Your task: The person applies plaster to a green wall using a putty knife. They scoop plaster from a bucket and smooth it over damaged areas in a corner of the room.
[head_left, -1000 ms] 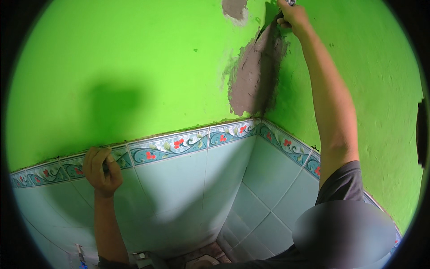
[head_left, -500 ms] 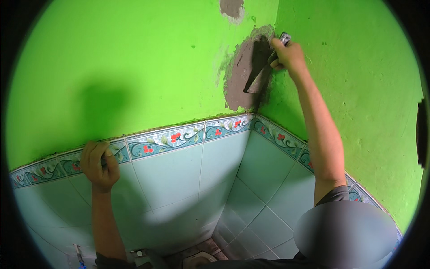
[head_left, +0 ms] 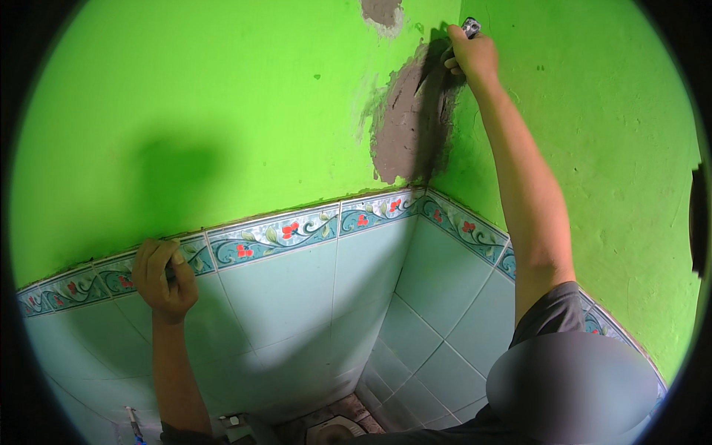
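My right hand is closed round the handle of a trowel, high up beside the wall corner. Its dark blade lies against the top of a grey-brown mortar patch on the green wall; shadow partly hides the blade's outline. The patch runs down along the corner almost to the tiles. My left hand is curled with its fingers bent in, resting at the flowered border tiles on the left. Whatever it may hold is hidden by the fingers.
A smaller mortar patch sits higher on the green wall. Pale green tiles cover the lower walls, meeting in the corner. Down low are a tap-like fitting and a squat toilet.
My right hand has moved up along the corner with the trowel, and the blade has left the middle of the patch for its top. My left hand has stayed almost still.
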### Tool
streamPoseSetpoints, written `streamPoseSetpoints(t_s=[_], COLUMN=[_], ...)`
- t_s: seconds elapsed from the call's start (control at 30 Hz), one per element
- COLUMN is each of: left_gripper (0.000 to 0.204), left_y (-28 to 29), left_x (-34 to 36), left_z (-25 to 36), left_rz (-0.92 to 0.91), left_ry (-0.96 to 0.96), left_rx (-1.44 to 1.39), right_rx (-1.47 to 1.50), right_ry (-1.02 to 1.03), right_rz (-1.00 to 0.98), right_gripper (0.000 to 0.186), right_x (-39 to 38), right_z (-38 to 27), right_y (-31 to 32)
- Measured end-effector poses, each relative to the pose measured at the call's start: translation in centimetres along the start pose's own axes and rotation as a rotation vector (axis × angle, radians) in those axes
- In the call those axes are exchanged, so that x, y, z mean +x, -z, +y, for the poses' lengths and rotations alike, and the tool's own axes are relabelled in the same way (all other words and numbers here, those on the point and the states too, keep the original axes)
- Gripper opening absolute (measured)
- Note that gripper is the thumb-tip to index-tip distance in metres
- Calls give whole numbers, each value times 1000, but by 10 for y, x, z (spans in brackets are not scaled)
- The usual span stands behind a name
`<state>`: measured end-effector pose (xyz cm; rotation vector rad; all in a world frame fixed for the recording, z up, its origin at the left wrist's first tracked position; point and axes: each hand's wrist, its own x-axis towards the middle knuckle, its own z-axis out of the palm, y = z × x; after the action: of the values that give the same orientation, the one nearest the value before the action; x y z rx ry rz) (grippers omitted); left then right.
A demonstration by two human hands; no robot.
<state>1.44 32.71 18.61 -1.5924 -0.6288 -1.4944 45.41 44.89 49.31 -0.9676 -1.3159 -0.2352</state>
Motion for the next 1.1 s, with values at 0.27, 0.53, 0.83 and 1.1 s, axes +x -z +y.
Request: streamPoseSetpoints(t_s=[0.27, 0.53, 0.83, 1.1], left_gripper=[13, 12, 14, 13], left_y=[-1, 1, 2, -1], left_x=[1, -3, -1, -3], left_z=[-1, -1, -1, -5], left_rz=[10, -7, 8, 24], left_ry=[-20, 9, -8, -17], left_rx=[33, 19, -6, -16], right_rx=[-41, -53, -165, -34], right_ry=[27, 63, -102, 9], right_rz=[-28, -25, -198, -65], right_gripper=[45, 46, 40, 40], right_x=[23, -7, -61, -25], right_z=[-11, -34, 9, -10], right_y=[20, 51, 25, 22])
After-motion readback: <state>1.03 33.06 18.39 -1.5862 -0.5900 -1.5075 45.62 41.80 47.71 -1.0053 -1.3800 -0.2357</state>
